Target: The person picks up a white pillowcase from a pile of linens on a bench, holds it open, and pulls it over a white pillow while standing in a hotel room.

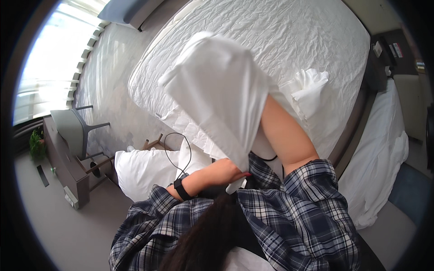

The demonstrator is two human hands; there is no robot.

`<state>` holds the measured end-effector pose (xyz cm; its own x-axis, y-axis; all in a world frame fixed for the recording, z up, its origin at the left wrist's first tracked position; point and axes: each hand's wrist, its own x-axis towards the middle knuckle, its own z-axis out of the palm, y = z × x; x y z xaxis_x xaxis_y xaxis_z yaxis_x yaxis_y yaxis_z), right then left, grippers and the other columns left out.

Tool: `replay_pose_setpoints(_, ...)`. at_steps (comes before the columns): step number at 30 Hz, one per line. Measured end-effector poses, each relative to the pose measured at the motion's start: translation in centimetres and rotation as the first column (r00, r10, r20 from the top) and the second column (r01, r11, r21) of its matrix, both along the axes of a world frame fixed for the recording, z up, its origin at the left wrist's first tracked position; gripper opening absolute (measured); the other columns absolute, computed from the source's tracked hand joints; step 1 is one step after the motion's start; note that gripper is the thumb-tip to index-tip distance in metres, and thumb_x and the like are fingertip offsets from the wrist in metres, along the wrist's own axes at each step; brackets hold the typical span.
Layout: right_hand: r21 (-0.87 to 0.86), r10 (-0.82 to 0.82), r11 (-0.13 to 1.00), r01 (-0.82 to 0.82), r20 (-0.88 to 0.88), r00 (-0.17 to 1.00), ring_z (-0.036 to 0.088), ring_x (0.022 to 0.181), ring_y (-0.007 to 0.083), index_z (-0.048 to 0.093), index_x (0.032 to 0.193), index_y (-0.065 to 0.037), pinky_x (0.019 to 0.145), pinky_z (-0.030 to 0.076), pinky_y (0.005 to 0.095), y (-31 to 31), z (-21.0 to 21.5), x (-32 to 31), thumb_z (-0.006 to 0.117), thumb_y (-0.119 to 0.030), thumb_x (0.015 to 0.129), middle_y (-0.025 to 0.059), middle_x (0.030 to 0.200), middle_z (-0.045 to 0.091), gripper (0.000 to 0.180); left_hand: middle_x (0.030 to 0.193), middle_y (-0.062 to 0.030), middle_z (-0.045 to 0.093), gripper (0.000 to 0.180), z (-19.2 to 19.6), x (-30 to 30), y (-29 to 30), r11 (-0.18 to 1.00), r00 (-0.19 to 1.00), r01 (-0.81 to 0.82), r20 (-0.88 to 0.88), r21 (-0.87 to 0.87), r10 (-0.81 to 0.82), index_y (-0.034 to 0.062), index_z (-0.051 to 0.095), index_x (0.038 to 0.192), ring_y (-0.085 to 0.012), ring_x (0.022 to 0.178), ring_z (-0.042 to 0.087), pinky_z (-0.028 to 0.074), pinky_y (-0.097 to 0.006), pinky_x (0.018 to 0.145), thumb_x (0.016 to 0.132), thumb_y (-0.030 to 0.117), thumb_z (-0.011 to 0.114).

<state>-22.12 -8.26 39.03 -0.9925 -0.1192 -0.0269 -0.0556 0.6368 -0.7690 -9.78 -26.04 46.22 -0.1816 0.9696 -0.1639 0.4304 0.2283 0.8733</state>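
A white pillowcase (217,86) hangs raised in front of me over the near part of the bed. My left hand (225,170) is closed on its gathered lower edge, close to my body. My right forearm reaches up into the case, so that hand and its fingers are hidden under the white cloth. Below and left of the case lies a plump white pillow (147,174). Another crumpled white cloth (313,86) rests on the bed, to the right of my right arm.
The bed carries a quilted white mattress cover (307,27). A thin black cable (166,151) loops from my left wrist. At left stand a grey chair (70,128) and a desk (68,167) by a bright window. White bedding (379,153) is heaped at the right.
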Motion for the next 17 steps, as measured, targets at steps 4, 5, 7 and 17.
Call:
replay_pose_setpoints(4, -0.100, -0.102, 0.991, 0.088, -0.147, 0.984, 0.051, 0.104, 0.0295, 0.059, 0.104, -0.007, 0.090, 0.040, 0.0358, -4.1, -0.8, 1.7, 0.057, -0.025, 0.076, 0.0177, 0.108, 0.057, 0.033, 0.083, -0.0115, 0.061, 0.019, -1.9, -1.5, -4.3, 0.984, 0.983, -0.005, -0.182, -0.180, -0.028, 0.0076, 0.063, 0.088, -0.0320, 0.080, 0.058, 0.045, -0.041, 0.071, 0.081, 0.025, 0.059)
replay_pose_setpoints(5, -0.172, -0.136, 0.979, 0.106, -0.178, 0.975, 0.051, 0.104, 0.0295, 0.059, 0.104, -0.007, 0.090, 0.040, 0.0358, -4.4, -1.0, 2.6, 0.057, -0.025, 0.076, 0.0178, 0.108, 0.057, 0.034, 0.085, -0.0104, 0.062, 0.019, -2.2, -1.8, -5.6, 0.929, 0.929, 0.119, -0.292, -0.350, -0.229, 0.0095, 0.064, 0.089, -0.0314, 0.080, 0.059, 0.046, -0.041, 0.070, 0.081, 0.026, 0.058)
replay_pose_setpoints(7, -0.138, -0.052, 0.990, 0.027, -0.179, 0.982, 0.051, 0.105, 0.0295, 0.059, 0.105, -0.007, 0.091, 0.040, 0.0357, -3.0, -1.4, 4.1, 0.058, -0.025, 0.076, 0.0179, 0.109, 0.056, 0.034, 0.084, -0.0089, 0.063, 0.019, -2.0, -2.0, -8.0, 0.857, 0.946, 0.149, -0.182, -0.494, -0.269, 0.0111, 0.065, 0.087, -0.0302, 0.077, 0.060, 0.047, -0.039, 0.066, 0.082, 0.028, 0.057)
replay_pose_setpoints(17, -0.011, -0.347, 0.909, 0.416, 0.533, 0.772, 0.058, 0.100, 0.0234, 0.053, 0.120, -0.009, 0.089, 0.042, 0.0298, 12.6, -6.7, 0.2, 0.062, -0.039, 0.076, 0.0123, 0.110, 0.061, 0.054, 0.084, -0.0104, 0.057, 0.029, -0.6, -13.9, -0.9, 0.847, 0.781, -0.523, -0.453, -0.095, 0.431, 0.0083, 0.056, 0.081, -0.0270, 0.084, 0.055, 0.044, -0.036, 0.073, 0.076, 0.036, 0.064)
